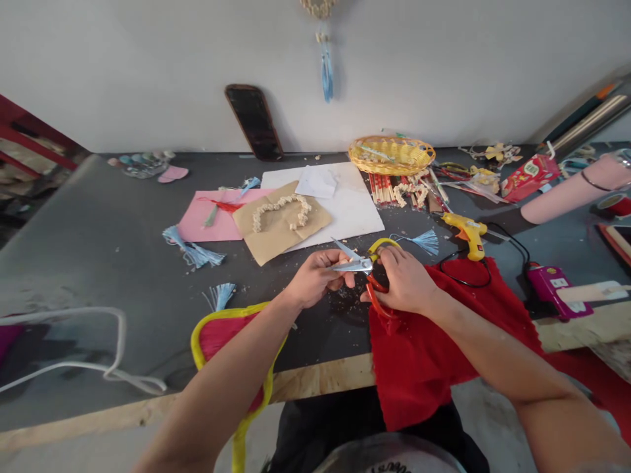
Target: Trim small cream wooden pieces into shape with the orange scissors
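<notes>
scissors crosswise, blades leftward

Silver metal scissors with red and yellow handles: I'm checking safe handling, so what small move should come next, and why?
I'd probably ease the bare left hand clear of the blades before closing them: the bare right hand holds the scissors with blades spread, and the left fingers sit right by them. What they hold is unclear.

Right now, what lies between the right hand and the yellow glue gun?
In the head view, a light-blue tassel lies between the right hand and the yellow glue gun; a red cloth borders the near side.
</notes>
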Available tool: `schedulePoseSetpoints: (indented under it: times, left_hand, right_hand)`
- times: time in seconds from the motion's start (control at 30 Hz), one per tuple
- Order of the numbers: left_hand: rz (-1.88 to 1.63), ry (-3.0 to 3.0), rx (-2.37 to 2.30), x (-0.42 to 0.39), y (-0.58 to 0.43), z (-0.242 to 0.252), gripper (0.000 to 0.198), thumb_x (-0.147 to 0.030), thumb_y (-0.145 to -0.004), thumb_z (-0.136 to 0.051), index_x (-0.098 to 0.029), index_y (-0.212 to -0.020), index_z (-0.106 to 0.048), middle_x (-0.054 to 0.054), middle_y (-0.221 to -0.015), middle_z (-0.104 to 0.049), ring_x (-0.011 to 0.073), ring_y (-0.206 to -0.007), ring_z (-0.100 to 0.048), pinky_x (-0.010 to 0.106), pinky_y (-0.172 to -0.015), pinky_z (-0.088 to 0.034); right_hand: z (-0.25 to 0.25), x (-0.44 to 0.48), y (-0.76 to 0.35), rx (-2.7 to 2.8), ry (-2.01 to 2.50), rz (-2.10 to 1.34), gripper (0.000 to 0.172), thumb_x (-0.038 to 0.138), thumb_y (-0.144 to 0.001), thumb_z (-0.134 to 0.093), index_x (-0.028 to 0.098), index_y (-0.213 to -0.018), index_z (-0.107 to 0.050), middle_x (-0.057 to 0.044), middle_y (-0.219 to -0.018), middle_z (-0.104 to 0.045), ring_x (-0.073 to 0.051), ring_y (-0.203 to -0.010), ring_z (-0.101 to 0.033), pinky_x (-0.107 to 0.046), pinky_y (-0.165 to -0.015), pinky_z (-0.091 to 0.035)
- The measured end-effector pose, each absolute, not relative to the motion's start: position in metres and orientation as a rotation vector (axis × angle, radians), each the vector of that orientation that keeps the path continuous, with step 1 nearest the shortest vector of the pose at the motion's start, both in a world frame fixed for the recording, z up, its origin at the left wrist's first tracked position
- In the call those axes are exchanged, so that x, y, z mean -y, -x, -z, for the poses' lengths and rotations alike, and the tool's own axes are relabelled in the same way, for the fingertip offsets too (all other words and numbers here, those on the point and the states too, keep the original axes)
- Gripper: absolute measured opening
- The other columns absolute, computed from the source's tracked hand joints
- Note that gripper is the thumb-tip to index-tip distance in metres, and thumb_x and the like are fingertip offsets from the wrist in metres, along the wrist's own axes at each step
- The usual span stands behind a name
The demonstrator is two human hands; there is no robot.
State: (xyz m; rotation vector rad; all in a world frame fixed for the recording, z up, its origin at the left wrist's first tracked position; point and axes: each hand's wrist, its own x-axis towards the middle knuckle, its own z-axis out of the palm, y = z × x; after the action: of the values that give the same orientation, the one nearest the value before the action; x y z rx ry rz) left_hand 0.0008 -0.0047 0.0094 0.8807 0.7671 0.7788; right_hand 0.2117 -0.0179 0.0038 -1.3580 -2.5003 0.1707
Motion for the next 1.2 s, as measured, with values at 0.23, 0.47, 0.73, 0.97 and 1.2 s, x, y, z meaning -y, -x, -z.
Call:
schedulePoseSetpoints:
  times: [0.23, 0.47, 0.73, 0.97, 1.2]
  left_hand:
    - [-0.778, -0.828, -0.772, 0.003, -0.001, -0.008, 0.021, -0.025, -0.065, -0.074, -0.014, -0.063, -0.057, 0.002, -0.052, -0.064, 0.0031, -0.035, -0.029, 0.021, -0.04, -0.016]
    - [-0.903, -0.907, -0.778, 0.005, -0.004, -0.004, 0.027, -0.036, -0.072, -0.076, -0.013, -0.075, -0.061, 0.004, -0.06, -0.068, 0.004, -0.04, -0.034, 0.021, -0.043, -0.022]
    - [-1.023, -1.004, -0.834, 0.005, -0.006, 0.001, 0.022, -0.032, -0.075, -0.075, -0.015, -0.08, -0.061, 0.006, -0.071, -0.073, 0.0067, -0.046, -0.039, 0.022, -0.048, -0.027]
    - [-0.935, -0.953, -0.79, 0.005, -0.001, 0.003, 0.016, -0.02, -0.069, -0.074, -0.015, -0.076, -0.061, 0.005, -0.067, -0.072, 0.0067, -0.045, -0.04, 0.022, -0.048, -0.027]
    - [-0.868, -0.913, -0.754, 0.005, -0.001, 0.001, 0.017, -0.02, -0.067, -0.074, -0.014, -0.074, -0.061, 0.005, -0.064, -0.07, 0.0054, -0.042, -0.037, 0.021, -0.045, -0.024]
  right_hand:
    - [-0.002, 0.021, -0.21, 2.51, 1.381, -0.195, 0.054, 0.062, -0.084, -0.053, 0.013, -0.105, -0.049, -0.017, -0.098, -0.062, -0.033, -0.093, -0.063, -0.046, -0.079, -0.053]
    - [-0.01, 0.022, -0.209, 2.483, 1.512, -0.251, 0.048, 0.063, -0.083, -0.053, 0.018, -0.098, -0.049, -0.012, -0.092, -0.064, -0.03, -0.085, -0.065, -0.04, -0.07, -0.052]
    - [-0.005, 0.018, -0.21, 2.409, 1.457, -0.166, 0.058, 0.066, -0.08, -0.056, 0.015, -0.106, -0.048, -0.015, -0.096, -0.063, -0.034, -0.095, -0.062, -0.047, -0.08, -0.053]
    - [-0.004, 0.018, -0.212, 2.44, 1.394, -0.143, 0.069, 0.069, -0.075, -0.059, 0.012, -0.113, -0.047, -0.019, -0.104, -0.061, -0.036, -0.101, -0.059, -0.051, -0.088, -0.05]
    - [-0.004, 0.018, -0.213, 2.494, 1.363, -0.193, 0.068, 0.07, -0.078, -0.056, 0.011, -0.11, -0.048, -0.018, -0.102, -0.06, -0.036, -0.101, -0.058, -0.049, -0.088, -0.05]
